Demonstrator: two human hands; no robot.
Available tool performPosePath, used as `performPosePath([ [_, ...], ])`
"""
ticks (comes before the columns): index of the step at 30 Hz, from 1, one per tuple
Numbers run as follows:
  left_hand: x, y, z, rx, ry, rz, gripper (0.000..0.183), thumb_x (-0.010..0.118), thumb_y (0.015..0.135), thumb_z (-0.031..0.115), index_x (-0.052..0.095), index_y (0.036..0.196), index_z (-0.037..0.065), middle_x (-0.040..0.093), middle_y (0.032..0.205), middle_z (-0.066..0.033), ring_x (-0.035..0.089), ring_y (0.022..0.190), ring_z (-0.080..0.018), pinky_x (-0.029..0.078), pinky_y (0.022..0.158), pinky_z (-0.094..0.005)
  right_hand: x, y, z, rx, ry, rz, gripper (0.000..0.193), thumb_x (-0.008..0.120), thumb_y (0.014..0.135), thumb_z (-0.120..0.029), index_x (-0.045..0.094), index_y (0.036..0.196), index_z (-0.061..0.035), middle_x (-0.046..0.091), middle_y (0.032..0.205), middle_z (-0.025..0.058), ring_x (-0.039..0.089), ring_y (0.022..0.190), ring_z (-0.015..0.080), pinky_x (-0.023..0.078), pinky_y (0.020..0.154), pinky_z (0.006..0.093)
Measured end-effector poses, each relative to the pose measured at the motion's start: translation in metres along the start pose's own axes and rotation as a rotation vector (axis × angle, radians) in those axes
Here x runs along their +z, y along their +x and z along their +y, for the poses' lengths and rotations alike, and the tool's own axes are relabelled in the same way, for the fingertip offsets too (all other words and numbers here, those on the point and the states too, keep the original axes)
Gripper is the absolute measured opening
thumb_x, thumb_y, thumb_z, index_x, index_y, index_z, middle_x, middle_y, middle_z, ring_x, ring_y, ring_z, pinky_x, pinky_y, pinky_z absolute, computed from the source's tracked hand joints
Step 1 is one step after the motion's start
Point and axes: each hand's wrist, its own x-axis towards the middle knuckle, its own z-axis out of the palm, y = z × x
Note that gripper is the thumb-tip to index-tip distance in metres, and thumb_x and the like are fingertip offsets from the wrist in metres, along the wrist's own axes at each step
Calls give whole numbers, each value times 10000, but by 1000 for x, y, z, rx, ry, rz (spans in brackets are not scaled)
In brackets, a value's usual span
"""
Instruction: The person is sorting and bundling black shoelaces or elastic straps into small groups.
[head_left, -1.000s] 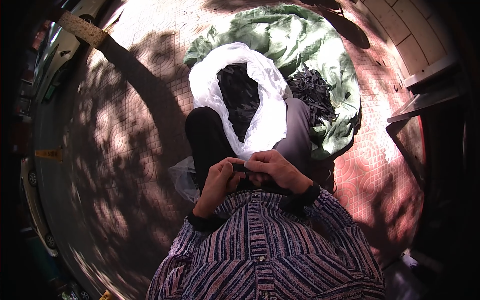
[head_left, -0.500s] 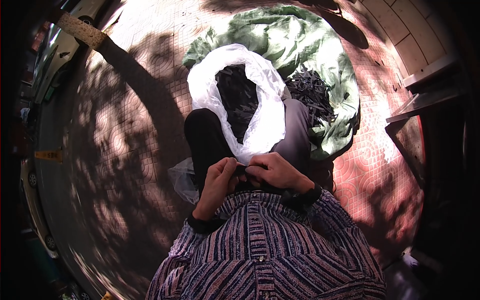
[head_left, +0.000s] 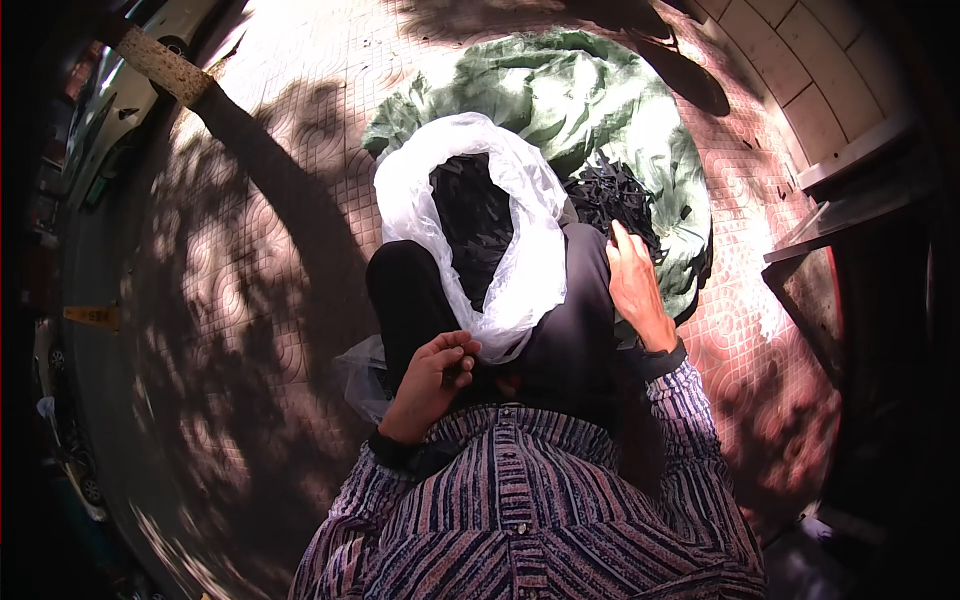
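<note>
My left hand [head_left: 432, 385] is above my lap, just below the near rim of the white plastic bag [head_left: 545, 215]. Its fingers are curled in, with a small dark bit showing among them that I cannot make out. Out to the right, my right hand [head_left: 640, 288] reaches forward beside my knee, fingers stretched toward a heap of short black strips [head_left: 610, 190]. Its fingertips are at the heap's near edge, and the thumb is mostly hidden. The heap lies on a crumpled green sack [head_left: 560, 80]. More black strips [head_left: 472, 205] fill the white bag between my knees.
Reddish patterned paving [head_left: 270, 330] surrounds me, dappled with shade. A clear plastic bag [head_left: 365, 375] lies by my left leg. At the right are a tiled wall [head_left: 815, 120] and a metal ledge [head_left: 850, 225]. A tree trunk [head_left: 160, 65] and parked cars are at the left.
My right hand has left my left hand above my lap and moved forward and right to the black strips. The left hand has stayed near the lap, fingers still curled.
</note>
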Motion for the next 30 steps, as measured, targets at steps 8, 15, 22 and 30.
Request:
performPosePath([
  [8,-19,-15,3,90,-31,-150,170,479,900,92,540,1018,-15,605,943,-144,524,656,-111,416,529,-199,142,62,-38,-288,404,-221,143,549,779,-40,578,909,11,606,851,179,594,825,327,466,742,385],
  [15,-20,-29,26,218,-6,-185,293,446,927,156,530,1124,-44,565,811,-65,467,585,-86,370,508,-187,225,85,-19,-253,-191,-148,226,586,754,-81,441,920,-33,490,902,194,509,870,371,440,703,459],
  [22,-13,-20,31,169,-156,-109,284,473,909,112,509,1151,-33,581,873,-81,510,684,-100,389,513,-190,228,79,-25,-205,6,-250,215,600,763,-119,455,909,-57,488,905,195,496,874,388,429,733,479],
  [30,-16,-14,21,199,-81,-50,251,542,857,23,537,1108,4,606,940,-119,564,735,-123,442,550,-195,213,78,-23,-118,154,-223,207,610,745,-91,449,865,-43,524,860,190,536,801,389,425,679,472],
])
